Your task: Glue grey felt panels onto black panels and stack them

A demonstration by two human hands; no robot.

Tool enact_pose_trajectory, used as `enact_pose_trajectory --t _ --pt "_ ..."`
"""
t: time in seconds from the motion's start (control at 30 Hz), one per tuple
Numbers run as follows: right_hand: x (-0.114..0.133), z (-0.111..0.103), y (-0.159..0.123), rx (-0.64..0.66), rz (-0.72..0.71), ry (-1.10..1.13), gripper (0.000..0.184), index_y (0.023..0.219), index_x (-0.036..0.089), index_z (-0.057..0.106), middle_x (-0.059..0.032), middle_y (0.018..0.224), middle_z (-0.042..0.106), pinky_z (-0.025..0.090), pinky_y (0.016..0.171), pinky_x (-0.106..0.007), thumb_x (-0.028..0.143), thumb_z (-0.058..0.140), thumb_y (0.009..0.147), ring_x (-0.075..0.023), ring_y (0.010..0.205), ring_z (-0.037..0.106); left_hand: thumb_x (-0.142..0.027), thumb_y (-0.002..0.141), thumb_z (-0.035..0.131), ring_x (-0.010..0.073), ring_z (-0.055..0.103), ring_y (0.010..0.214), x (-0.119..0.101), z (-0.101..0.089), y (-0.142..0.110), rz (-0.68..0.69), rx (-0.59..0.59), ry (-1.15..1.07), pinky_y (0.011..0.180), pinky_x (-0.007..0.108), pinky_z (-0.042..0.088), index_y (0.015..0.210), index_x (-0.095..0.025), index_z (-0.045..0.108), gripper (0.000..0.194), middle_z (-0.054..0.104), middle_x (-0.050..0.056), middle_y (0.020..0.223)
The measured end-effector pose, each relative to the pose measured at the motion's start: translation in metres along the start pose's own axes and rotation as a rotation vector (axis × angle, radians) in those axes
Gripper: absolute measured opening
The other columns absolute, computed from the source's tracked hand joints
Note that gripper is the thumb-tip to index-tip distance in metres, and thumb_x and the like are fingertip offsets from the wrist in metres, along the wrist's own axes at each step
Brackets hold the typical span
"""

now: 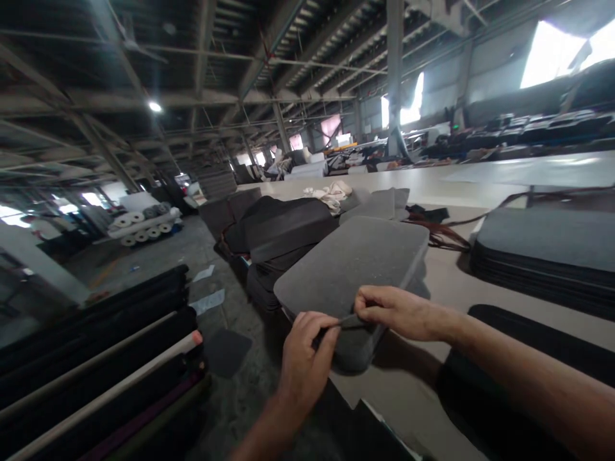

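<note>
A thick stack of grey felt pieces (353, 266) with rounded corners lies at the near edge of a long pale table (432, 186). My left hand (305, 362) pinches a thin grey piece (350, 322) at the stack's near corner. My right hand (396, 312) pinches the same piece from the other side, thumb and fingers pressed together. Both hands meet over the stack's front edge.
A second stack of dark grey pieces (548, 246) sits to the right. Black fabric bundles (283, 227) lie behind the stack, with brown straps (439, 234) and a white cloth (331, 192) beyond. Fabric rolls (106, 378) lie on the floor at left.
</note>
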State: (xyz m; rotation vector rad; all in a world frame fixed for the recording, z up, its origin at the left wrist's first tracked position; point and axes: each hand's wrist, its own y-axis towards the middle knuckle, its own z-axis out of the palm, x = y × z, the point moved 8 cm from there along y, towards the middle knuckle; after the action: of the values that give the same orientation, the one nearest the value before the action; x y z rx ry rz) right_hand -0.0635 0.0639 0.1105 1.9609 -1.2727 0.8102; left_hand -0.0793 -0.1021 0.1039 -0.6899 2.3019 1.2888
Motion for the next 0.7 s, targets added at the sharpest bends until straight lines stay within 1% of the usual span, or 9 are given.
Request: enact_pose_trajectory --t 0.1,0.13,0.2,0.3,0.37,0.43,0.5,0.6,0.7 --pt "-0.008 0.003 -0.002 -0.029 0.044 0.159 0.01 0.086 0.018 0.055 0.0023 0.078 0.054 0.038 0.067 -0.026 0.026 0.06 0.082 -0.0146 0.074 0.048 -0.019 0.095 0.06 0.0155 0.062 0.089 -0.001 -0.005 0.01 0.033 -0.049 -0.01 0.081 0.027 0.047 0.093 -0.024 0.071 0.012 0.069 0.0 0.091" --pt "-0.01 0.005 -0.003 -0.028 0.052 0.199 0.015 0.091 0.018 0.057 0.002 0.082 0.055 0.039 0.069 -0.026 0.025 0.063 0.079 -0.015 0.076 0.05 -0.019 0.095 0.061 0.0152 0.062 0.089 -0.002 -0.007 0.014 0.047 -0.057 -0.013 0.081 0.027 0.047 0.093 -0.024 0.071 0.012 0.069 -0.001 0.091" --pt "-0.011 0.005 -0.005 -0.036 0.018 0.211 0.024 0.097 0.019 0.061 0.0003 0.092 0.058 0.042 0.074 -0.027 0.022 0.066 0.075 -0.0163 0.084 0.054 -0.019 0.094 0.062 0.0143 0.062 0.09 -0.004 -0.009 0.021 0.072 -0.076 -0.021 0.082 0.025 0.047 0.092 -0.024 0.072 0.012 0.07 -0.001 0.09" --pt "-0.012 -0.002 -0.005 -0.134 -0.071 0.141 0.011 0.087 0.018 0.065 -0.002 0.094 0.058 0.042 0.076 -0.028 0.027 0.063 0.083 -0.0166 0.084 0.055 -0.019 0.093 0.063 0.0131 0.063 0.088 -0.007 -0.011 0.028 0.091 -0.098 -0.03 0.081 0.023 0.048 0.091 -0.025 0.073 0.011 0.07 -0.002 0.09" --pt "-0.016 -0.008 -0.004 -0.209 -0.091 0.113 0.015 0.08 0.017 0.064 -0.0019 0.088 0.058 0.041 0.073 -0.028 0.03 0.06 0.087 -0.016 0.079 0.055 -0.02 0.093 0.063 0.0126 0.064 0.087 -0.008 -0.011 0.029 0.095 -0.106 -0.035 0.081 0.022 0.048 0.091 -0.025 0.073 0.011 0.07 -0.002 0.09" --pt "-0.018 -0.01 -0.004 -0.27 -0.103 0.082 0.013 0.078 0.017 0.063 -0.0012 0.085 0.058 0.04 0.071 -0.028 0.026 0.061 0.087 -0.0155 0.077 0.054 -0.021 0.093 0.064 0.012 0.065 0.087 -0.008 -0.01 0.028 0.096 -0.111 -0.041 0.081 0.02 0.049 0.091 -0.025 0.073 0.01 0.07 -0.002 0.09" --pt "-0.012 -0.01 -0.006 -0.348 -0.156 0.024 0.011 0.077 0.017 0.061 -0.0011 0.082 0.057 0.04 0.072 -0.028 0.02 0.061 0.087 -0.0157 0.078 0.054 -0.023 0.093 0.064 0.0114 0.066 0.088 -0.009 -0.011 0.027 0.088 -0.133 -0.046 0.082 0.019 0.049 0.091 -0.025 0.073 0.01 0.071 -0.003 0.091" --pt "0.01 -0.003 -0.016 -0.501 -0.27 -0.145 0.011 0.081 0.017 0.059 -0.0031 0.089 0.059 0.04 0.081 -0.03 0.012 0.057 0.091 -0.0181 0.089 0.053 -0.03 0.092 0.064 0.0124 0.067 0.087 -0.002 -0.015 0.024 0.01 -0.18 -0.044 0.083 0.019 0.051 0.091 -0.026 0.074 0.01 0.072 -0.002 0.091" --pt "0.026 0.012 -0.021 -0.566 -0.3 -0.336 0.013 0.095 0.017 0.062 -0.0053 0.101 0.061 0.039 0.086 -0.034 0.007 0.054 0.094 -0.0209 0.096 0.051 -0.043 0.089 0.065 0.0164 0.069 0.088 0.014 -0.019 0.021 -0.149 -0.228 -0.057 0.083 0.023 0.053 0.09 -0.025 0.074 0.021 0.074 0.001 0.092"
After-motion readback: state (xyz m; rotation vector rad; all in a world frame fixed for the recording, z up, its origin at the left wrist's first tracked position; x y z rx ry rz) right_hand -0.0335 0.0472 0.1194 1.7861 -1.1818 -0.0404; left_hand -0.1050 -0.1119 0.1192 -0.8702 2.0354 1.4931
